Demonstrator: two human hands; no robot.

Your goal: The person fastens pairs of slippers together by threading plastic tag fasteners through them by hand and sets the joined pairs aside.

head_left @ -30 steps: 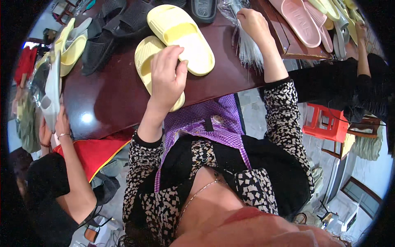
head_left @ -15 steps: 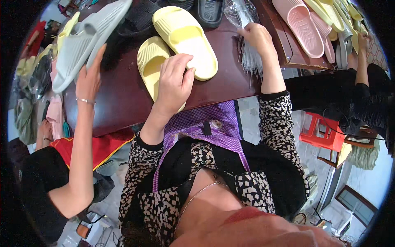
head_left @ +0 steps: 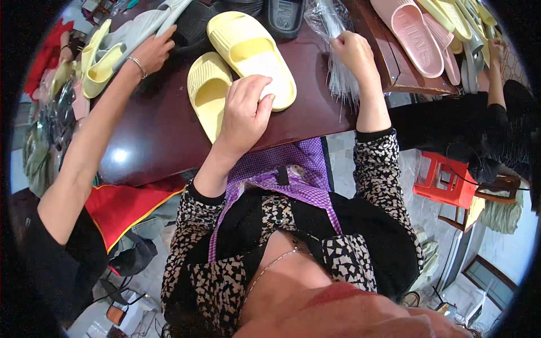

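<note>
1. The left hand (head_left: 246, 110) lies palm-down, its fingers curled over the near ends of two yellow slippers, where the two lie side by side; it rests on them rather than pinching.
2. The right hand (head_left: 354, 52) is closed round the top of a bundle of thin clear strands (head_left: 342, 84); the strands hang down from the fist and fan out over the table edge.
3. The left slipper (head_left: 207, 93) lies sole-up beneath the left hand, just beside the right slipper (head_left: 253, 53), which lies footbed-up and angled away; the two touch or nearly touch under the fingers.
4. Both slippers sit on a dark maroon table (head_left: 152, 129), near its front edge.
5. Clear plastic bags (head_left: 324, 17) lie on the table just beyond the right hand.
6. A black slipper (head_left: 285, 17) lies at the far edge, beyond the yellow pair.
7. At the left, another person's hand (head_left: 152, 50), with a bracelet on the wrist, grips a grey slipper (head_left: 141, 25); more yellow slippers (head_left: 98, 62) sit just beside it.
8. At the far right, pink slippers (head_left: 411, 34) lie on a second surface.
9. A red stool (head_left: 445, 180) stands on the floor to the right.
</note>
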